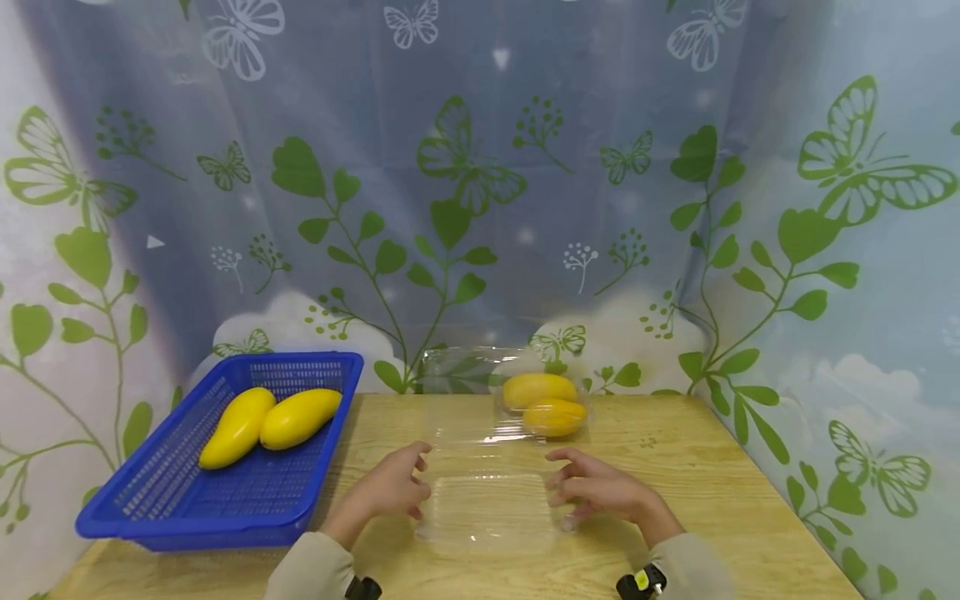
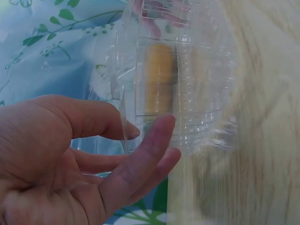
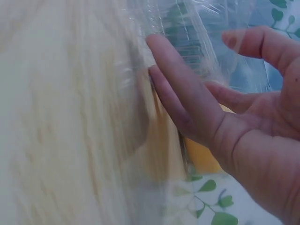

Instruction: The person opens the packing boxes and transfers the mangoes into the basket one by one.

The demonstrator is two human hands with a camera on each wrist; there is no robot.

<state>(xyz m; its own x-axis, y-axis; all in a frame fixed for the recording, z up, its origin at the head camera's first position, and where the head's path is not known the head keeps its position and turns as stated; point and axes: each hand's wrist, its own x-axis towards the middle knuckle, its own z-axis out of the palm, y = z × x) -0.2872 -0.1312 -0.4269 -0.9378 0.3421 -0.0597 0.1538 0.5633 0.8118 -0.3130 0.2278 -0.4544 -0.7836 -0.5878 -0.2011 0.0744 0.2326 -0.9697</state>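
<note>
A clear plastic clamshell box (image 1: pixel 491 508) lies opened out on the wooden table, its raised lid standing toward the back. My left hand (image 1: pixel 388 485) is at its left side, thumb and fingers spread, fingertips right by the rim. On the opposite side my right hand (image 1: pixel 600 490) has its fingers loosely extended along the right rim. In the left wrist view, the thumb (image 2: pixel 105 119) overlaps a clear plastic edge. The right wrist view shows the right fingers (image 3: pixel 183 84) beside the see-through plastic, thumb held apart.
Behind the box, two yellow mangoes (image 1: pixel 540 392) sit together in clear plastic. To the left stands a blue basket (image 1: pixel 217 529) holding two more mangoes (image 1: pixel 238 427). A patterned curtain (image 1: pixel 480 208) hangs along the back of the table (image 1: pixel 720 517).
</note>
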